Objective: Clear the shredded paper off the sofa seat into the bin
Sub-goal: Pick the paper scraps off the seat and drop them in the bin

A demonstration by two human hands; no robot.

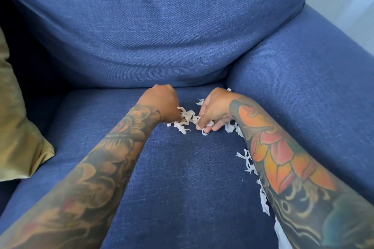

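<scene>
Both hands curl around shreds on the seat: left hand closes over some, right hand pinches others. I am gathering. More shreds lie under my right arm; no bin is visible, so next I scoop and carry.

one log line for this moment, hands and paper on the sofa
left hand: grips shredded paper | right hand: pinches same pile | sofa seat: more shreds under right forearm | bin: not in view
</scene>
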